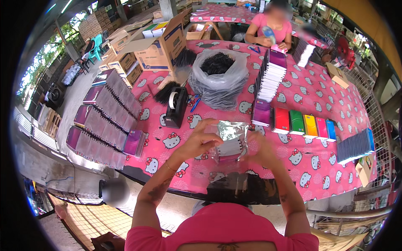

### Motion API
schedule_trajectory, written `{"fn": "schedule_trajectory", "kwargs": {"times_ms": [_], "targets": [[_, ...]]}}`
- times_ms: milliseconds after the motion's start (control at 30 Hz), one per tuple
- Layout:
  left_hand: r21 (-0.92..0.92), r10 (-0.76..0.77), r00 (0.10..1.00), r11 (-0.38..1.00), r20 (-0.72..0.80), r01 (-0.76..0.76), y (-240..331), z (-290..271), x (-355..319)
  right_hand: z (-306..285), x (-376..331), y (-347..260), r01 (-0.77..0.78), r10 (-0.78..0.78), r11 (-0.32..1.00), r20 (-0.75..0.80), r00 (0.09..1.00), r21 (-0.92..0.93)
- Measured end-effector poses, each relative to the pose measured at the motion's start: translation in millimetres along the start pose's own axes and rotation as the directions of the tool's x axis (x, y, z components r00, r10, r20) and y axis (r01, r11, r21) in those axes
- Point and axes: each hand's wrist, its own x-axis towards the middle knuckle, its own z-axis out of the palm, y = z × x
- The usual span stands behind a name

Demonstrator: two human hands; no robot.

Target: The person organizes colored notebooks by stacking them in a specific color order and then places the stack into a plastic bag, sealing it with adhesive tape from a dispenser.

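Our left hand and right hand pinch a thin, slippery clear bag by its edges around a light, stiff notebook.

Centre frame, my left hand and right hand gripped a clear plastic bag with a small spiral notebook inside. Black tape dispenser sat up-left of them. Row of coloured notebooks lay right of centre on pink tablecloth.
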Motion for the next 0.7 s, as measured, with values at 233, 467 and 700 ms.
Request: {"fn": "schedule_trajectory", "kwargs": {"times_ms": [233,467,700], "targets": [[0.273,-0.013,1.000,0.962,-0.027,0.020,-4,53,14,35,-6,29,0.334,-0.315,0.938,0.170,0.934,-0.095],[-0.705,-0.532,0.845,0.619,-0.054,0.345,-21,68,4,57,9,52,-0.029,0.109,0.736,-0.076,0.991,0.677],[-0.031,-0.422,0.899,0.903,0.115,0.428,11,42,-21,25,28,18,0.185,-0.252,0.948,0.257,0.933,0.257]]}}
